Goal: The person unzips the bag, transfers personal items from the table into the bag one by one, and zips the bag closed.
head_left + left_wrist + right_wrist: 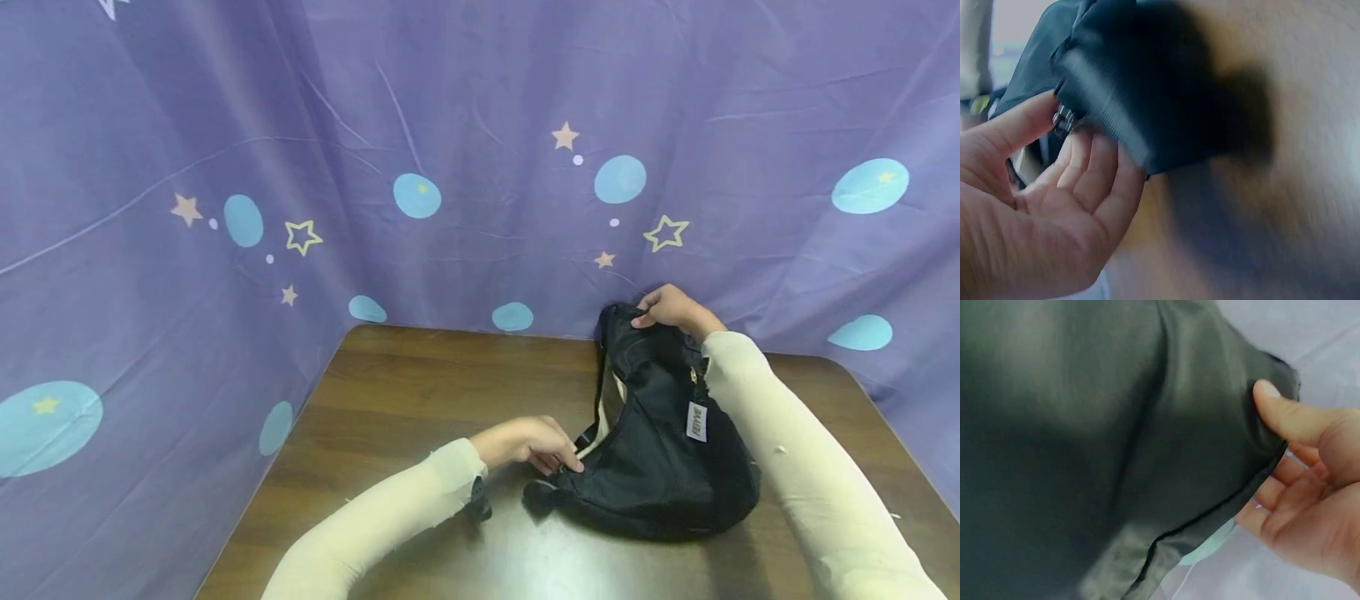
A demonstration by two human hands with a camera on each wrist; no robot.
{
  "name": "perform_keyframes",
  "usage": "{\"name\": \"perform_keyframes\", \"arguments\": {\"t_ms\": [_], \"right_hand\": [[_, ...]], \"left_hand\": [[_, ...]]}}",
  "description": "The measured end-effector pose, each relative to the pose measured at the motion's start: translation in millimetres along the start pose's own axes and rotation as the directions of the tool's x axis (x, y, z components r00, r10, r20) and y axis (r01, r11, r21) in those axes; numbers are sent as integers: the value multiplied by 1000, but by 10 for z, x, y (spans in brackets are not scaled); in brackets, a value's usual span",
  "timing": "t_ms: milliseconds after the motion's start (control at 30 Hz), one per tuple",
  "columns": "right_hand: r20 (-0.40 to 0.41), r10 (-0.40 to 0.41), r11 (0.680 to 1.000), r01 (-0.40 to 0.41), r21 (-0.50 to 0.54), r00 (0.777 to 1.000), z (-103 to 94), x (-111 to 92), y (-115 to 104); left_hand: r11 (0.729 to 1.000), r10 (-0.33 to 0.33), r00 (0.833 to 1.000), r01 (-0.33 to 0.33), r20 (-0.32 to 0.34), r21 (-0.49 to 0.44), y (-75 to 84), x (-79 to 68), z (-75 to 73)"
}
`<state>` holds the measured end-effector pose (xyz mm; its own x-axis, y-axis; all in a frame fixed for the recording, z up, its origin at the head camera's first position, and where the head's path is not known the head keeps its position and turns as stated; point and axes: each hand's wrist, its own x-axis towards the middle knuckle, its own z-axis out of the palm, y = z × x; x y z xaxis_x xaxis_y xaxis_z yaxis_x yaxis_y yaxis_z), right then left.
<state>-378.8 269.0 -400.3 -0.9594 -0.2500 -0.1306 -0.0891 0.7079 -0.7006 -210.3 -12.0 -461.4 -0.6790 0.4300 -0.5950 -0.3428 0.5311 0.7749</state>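
A black crossbody bag (660, 475) stands toward the right side of the table, its opening facing left and a pale lining (610, 412) showing inside. My left hand (536, 442) pinches its near left corner. In the left wrist view, the thumb and fingertips close on the fabric beside a small metal zipper pull (1064, 119). At the far upper end, my right hand (670, 308) grips the bag's edge, thumb on the outer face and fingers behind, as the right wrist view shows. A white label (697, 421) with dark lettering hangs on the bag's side.
The brown wooden table (450, 375) runs back to a purple curtain (480, 167) printed with stars and blue ovals, which also covers the left side. A black strap (602, 375) runs along the bag's left edge.
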Motion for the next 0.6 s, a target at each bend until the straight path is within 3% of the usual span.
{"name": "perform_keyframes", "arguments": {"t_ms": [233, 333, 433, 600], "right_hand": [[-118, 94, 989, -79, 127, 989, -175, -233, 55], [-135, 145, 954, -103, 280, 980, -257, -368, 67], [-115, 172, 870, -96, 484, 978, -360, -517, 19], [-130, 150, 641, 3, 768, 980, -515, -748, -161]], "left_hand": [[989, 71, 981, -92, -182, -113, -41, -156, -534], [974, 78, 969, -124, -235, -190, -19, -245, -781], [950, 92, 956, -169, -279, -263, 36, -324, -1053], [934, 125, 934, -225, -336, -278, 194, -473, -1592]]}}
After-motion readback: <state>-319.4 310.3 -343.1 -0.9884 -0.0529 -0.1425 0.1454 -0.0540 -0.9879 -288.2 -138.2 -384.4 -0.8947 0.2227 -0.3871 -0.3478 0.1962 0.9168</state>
